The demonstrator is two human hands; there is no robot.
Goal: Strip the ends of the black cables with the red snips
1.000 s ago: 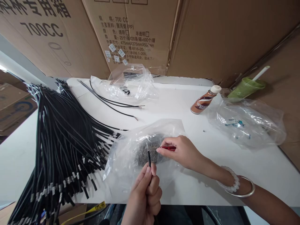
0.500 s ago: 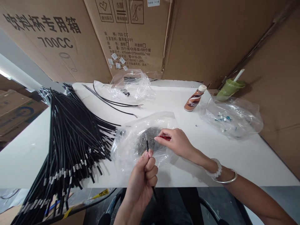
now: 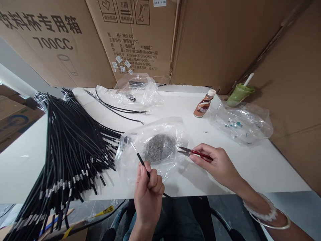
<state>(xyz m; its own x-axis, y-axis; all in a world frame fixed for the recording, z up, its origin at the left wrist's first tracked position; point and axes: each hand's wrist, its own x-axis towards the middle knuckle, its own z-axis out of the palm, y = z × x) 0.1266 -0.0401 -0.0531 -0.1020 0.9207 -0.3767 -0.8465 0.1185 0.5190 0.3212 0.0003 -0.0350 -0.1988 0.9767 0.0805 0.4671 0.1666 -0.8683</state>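
My left hand (image 3: 149, 185) is closed around a black cable (image 3: 140, 159), whose stripped, pale end points up and to the left. In my right hand (image 3: 218, 162) are small red-handled snips (image 3: 192, 153), their dark blades a little apart and pointing left. Below the cable end lies a clear plastic bag (image 3: 130, 170) with a heap of fine grey wire strands (image 3: 156, 147) on or in it; I cannot tell which. The snips' tips are near the heap's right side, apart from the cable.
A large bundle of black cables (image 3: 67, 140) covers the table's left side. Several loose cables (image 3: 117, 108) and a plastic bag (image 3: 140, 88) lie behind. At right stand a brown bottle (image 3: 203, 104) and green cup (image 3: 239, 95) beside another bag (image 3: 250, 129). Cardboard boxes (image 3: 210, 43) line the back.
My right hand has moved right with the snips, so their blades now show. The cable in my left hand has tilted to the left. The whole view has shifted slightly.
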